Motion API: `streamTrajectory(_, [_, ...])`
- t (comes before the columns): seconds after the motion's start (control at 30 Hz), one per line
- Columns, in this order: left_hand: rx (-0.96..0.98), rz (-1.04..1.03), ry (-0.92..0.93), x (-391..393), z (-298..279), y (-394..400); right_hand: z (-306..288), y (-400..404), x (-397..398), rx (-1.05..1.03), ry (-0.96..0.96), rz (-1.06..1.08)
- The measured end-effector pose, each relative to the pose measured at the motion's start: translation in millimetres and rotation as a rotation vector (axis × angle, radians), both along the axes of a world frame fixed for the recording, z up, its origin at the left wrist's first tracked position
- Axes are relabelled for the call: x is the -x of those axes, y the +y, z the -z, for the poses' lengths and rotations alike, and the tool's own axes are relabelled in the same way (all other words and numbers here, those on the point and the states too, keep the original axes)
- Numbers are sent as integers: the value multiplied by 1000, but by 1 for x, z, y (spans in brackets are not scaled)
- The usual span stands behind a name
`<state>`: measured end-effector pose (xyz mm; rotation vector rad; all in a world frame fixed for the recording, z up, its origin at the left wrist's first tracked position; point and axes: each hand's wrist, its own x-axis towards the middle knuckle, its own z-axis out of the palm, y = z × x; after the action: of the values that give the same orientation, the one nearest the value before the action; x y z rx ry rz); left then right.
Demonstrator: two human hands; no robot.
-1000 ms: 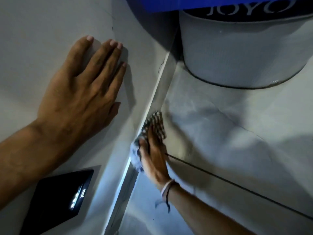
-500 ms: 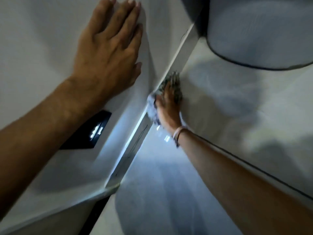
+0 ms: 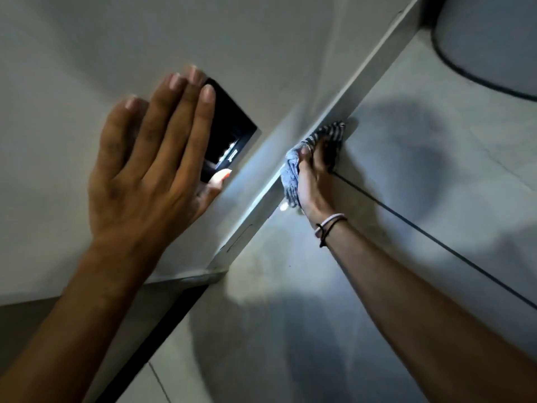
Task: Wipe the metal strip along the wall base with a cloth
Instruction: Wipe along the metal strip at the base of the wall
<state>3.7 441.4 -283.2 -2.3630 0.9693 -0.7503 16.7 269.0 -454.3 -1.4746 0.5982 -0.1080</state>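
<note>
Two bare hands are in view against a pale wall (image 3: 87, 48). Left hand (image 3: 151, 170) lies flat with fingers straight and close together, palm toward the wall, holding nothing; its fingertips overlap the edge of a black glossy wall panel (image 3: 229, 126), which carries a few small lit marks near its lower side. Whether the palm fully touches the wall cannot be told. Right hand (image 3: 315, 175) is pressed onto a striped cloth (image 3: 293, 170), fingers curled over it, bunching the fabric against the metal strip (image 3: 366, 71) that runs diagonally along the wall base where it meets the tiled floor (image 3: 436, 199). Cloth sits about midway along the visible strip, its striped end protruding past the fingertips toward the upper right. Thin bands (image 3: 331, 225) circle the right wrist. A bright reflection lies on the strip just beside the cloth. A round pale container (image 3: 494, 39) with a dark base rim stands on the floor at upper right, well apart from the cloth.
</note>
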Motion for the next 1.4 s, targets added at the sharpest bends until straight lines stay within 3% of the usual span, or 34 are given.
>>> streamTrajectory(0.07, [-17, 3, -56, -2, 4, 1, 7, 41, 28, -78, -18, 1])
streamTrajectory(0.23, [7, 10, -5, -7, 6, 5, -29, 182, 163, -243, -43, -340])
streamTrajectory(0.37, [24, 12, -35, -5, 9, 8, 0, 118, 109, -124, -68, -310])
streamTrajectory(0.53, [2, 41, -90, -6, 9, 5, -4, 11, -1, -215, -93, 109])
streamTrajectory(0.67, [22, 36, -26, -7, 12, 8, 20, 80, 64, -34, -33, -119])
streamTrajectory(0.77, [65, 47, -38, -9, 15, 11, 16, 172, 150, -184, -71, -367])
streamTrajectory(0.83, [69, 39, -19, -11, 17, 13, 15, 190, 169, -216, -42, -474])
streamTrajectory(0.9, [68, 25, -7, -10, 16, 16, 18, 157, 151, -163, -59, -464])
streamTrajectory(1.0, [49, 42, -67, -9, 15, 14, 25, 71, 70, -79, -43, -287])
streamTrajectory(1.1, [28, 42, -78, -5, 14, 8, 10, -16, -17, -177, -5, -19])
streamTrajectory(1.17, [-15, 29, -141, -3, 10, 7, 5, -42, -36, -138, 5, 16])
streamTrajectory(1.3, [-51, 10, -126, -1, 5, 3, -1, -5, 7, -121, -12, -60])
streamTrajectory(1.4, [-46, 3, -114, 0, 8, 6, -6, 80, 90, -156, 54, -306])
